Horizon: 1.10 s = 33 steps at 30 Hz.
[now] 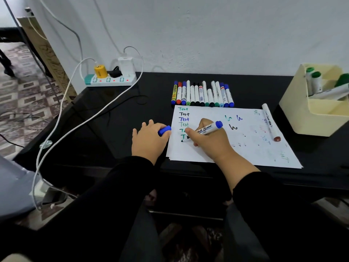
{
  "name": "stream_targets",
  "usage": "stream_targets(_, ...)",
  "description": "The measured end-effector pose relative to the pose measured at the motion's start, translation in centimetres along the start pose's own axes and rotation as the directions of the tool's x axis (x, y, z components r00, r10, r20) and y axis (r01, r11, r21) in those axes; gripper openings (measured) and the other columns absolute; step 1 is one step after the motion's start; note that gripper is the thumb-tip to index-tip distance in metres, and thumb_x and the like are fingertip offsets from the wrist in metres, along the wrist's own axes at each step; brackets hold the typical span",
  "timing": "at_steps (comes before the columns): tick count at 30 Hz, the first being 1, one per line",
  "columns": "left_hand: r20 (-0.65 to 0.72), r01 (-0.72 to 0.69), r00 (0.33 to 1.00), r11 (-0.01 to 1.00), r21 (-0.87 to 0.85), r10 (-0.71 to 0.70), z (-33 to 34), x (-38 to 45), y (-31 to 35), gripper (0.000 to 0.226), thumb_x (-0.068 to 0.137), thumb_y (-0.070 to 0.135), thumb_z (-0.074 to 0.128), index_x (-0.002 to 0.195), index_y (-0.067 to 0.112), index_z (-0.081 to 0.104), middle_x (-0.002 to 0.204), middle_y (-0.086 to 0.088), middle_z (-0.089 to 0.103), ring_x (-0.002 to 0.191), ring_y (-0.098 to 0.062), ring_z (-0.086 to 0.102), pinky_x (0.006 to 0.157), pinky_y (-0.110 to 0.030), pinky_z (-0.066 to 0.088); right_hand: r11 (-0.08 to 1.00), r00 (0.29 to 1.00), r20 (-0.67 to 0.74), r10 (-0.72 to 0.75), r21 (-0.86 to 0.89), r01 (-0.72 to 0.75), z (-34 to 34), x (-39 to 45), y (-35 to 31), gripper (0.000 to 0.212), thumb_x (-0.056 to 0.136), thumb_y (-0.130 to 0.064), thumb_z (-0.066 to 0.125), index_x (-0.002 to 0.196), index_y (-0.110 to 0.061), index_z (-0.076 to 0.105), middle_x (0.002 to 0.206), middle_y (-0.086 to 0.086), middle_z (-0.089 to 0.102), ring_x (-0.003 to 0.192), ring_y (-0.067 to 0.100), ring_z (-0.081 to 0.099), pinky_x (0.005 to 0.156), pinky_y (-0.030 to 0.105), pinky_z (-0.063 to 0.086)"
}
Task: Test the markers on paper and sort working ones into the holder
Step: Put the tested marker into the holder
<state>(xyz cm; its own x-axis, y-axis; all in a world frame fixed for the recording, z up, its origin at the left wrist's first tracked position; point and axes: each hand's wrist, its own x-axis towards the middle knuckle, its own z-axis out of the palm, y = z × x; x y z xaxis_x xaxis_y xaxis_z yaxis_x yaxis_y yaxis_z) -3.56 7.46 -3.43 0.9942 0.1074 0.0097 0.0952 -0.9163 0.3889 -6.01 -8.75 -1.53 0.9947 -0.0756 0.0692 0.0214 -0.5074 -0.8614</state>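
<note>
Head view. The right hand (209, 140) grips a white-board marker (204, 130) with a blue end, its tip set on the left part of the paper (245, 148), just below a column of "Test" words written in green, black and blue. The left hand (149, 138) rests at the paper's left edge, fingers curled round a blue cap (164, 130). The paper lies on a black table (113, 120). Beyond its far edge, a row of markers (203, 95) lies side by side, caps toward the person. A single marker with a brown-red cap (271, 122) lies on the paper's right part. At the table's right end stands a cream holder (302, 114) containing green-capped markers (317, 82). A power strip (110, 79) with plugged cables sits at the far left corner.
</note>
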Motion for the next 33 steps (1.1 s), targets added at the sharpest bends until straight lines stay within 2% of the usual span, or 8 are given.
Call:
stream_targets(2,0.009,0.002,1.0,1.0,0.007,-0.002,-0.06,0.08,0.05,0.036,0.095,0.045,0.041,0.129,0.034,0.05,0.153,-0.005,0.026,0.143,-0.025,0.017,0.115,-0.048,0.006,1.0,1.0,0.007,0.004,-0.012,-0.004,-0.01,0.03,0.04,0.038,0.086,-0.033,0.066,0.064,-0.018,0.038,0.062,0.004,0.059,0.06,0.014,0.054,0.059,0.025,0.042)
stream_targets(6,0.014,-0.008,1.0,1.0,0.017,0.008,-0.14,0.01,0.09,0.036,0.095,0.045,0.04,0.128,0.034,0.05,0.153,-0.005,0.027,0.143,-0.025,0.018,0.115,-0.048,0.007,0.993,0.996,-0.058,0.061,0.104,-0.055,-0.17,0.25,0.12,0.039,0.085,-0.022,0.064,0.062,-0.017,0.034,0.062,0.006,0.045,0.059,0.017,0.044,0.05,0.022,0.033)
stream_targets(11,0.003,-0.018,1.0,1.0,0.011,0.018,-0.22,-0.13,0.08,0.036,0.095,0.045,0.04,0.128,0.034,0.05,0.153,-0.006,0.027,0.142,-0.026,0.018,0.115,-0.048,0.007,0.997,0.999,-0.025,0.048,0.068,-0.046,-0.04,0.17,0.03,0.038,0.085,-0.025,0.064,0.062,-0.016,0.035,0.068,0.012,0.051,0.062,0.018,0.047,0.054,0.025,0.035)
stream_targets(16,0.004,-0.016,1.0,1.0,0.02,0.016,-0.1,-0.09,0.02,0.037,0.095,0.046,0.04,0.129,0.035,0.049,0.153,-0.005,0.028,0.142,-0.026,0.019,0.115,-0.048,0.007,0.994,0.998,0.005,0.065,0.089,-0.066,-0.19,0.04,0.17,0.037,0.084,-0.022,0.064,0.062,-0.016,0.035,0.063,0.009,0.048,0.05,0.011,0.04,0.045,0.017,0.033)
stream_targets(20,0.005,-0.019,1.0,1.0,0.019,0.018,-0.06,-0.1,-0.03,0.038,0.095,0.046,0.04,0.13,0.035,0.049,0.152,-0.005,0.028,0.142,-0.026,0.019,0.115,-0.048,0.008,0.99,0.997,-0.039,0.07,0.122,-0.065,-0.28,0.09,0.17,0.039,0.084,-0.017,0.063,0.06,-0.016,0.032,0.061,0.006,0.041,0.052,0.014,0.037,0.048,0.023,0.031)
stream_targets(26,0.005,-0.015,1.0,1.0,0.014,0.014,-0.04,-0.06,-0.03,0.037,0.095,0.046,0.041,0.129,0.035,0.049,0.152,-0.005,0.028,0.142,-0.025,0.019,0.115,-0.048,0.007,0.992,0.998,-0.039,0.055,0.117,-0.05,-0.22,0.0,0.22,0.04,0.083,-0.015,0.063,0.059,-0.017,0.031,0.059,0.003,0.039,0.053,0.012,0.036,0.046,0.018,0.03)
stream_targets(29,-0.006,-0.021,1.0,1.0,0.002,0.021,-0.02,-0.16,-0.05,0.037,0.095,0.046,0.041,0.129,0.034,0.05,0.152,-0.005,0.029,0.142,-0.025,0.019,0.115,-0.048,0.007,0.99,0.996,-0.064,0.064,0.131,-0.056,-0.31,0.08,0.26,0.04,0.084,-0.016,0.062,0.06,-0.016,0.03,0.057,0.001,0.034,0.053,0.013,0.034,0.05,0.024,0.029)
stream_targets(33,0.001,-0.016,1.0,1.0,0.009,0.016,-0.07,-0.07,-0.05,0.038,0.095,0.046,0.041,0.13,0.035,0.049,0.152,-0.005,0.028,0.142,-0.025,0.019,0.115,-0.048,0.007,0.992,0.997,-0.061,0.051,0.121,-0.044,-0.39,-0.07,0.17,0.042,0.084,-0.015,0.062,0.058,-0.016,0.029,0.055,0.0,0.031,0.052,0.013,0.032,0.051,0.025,0.028)
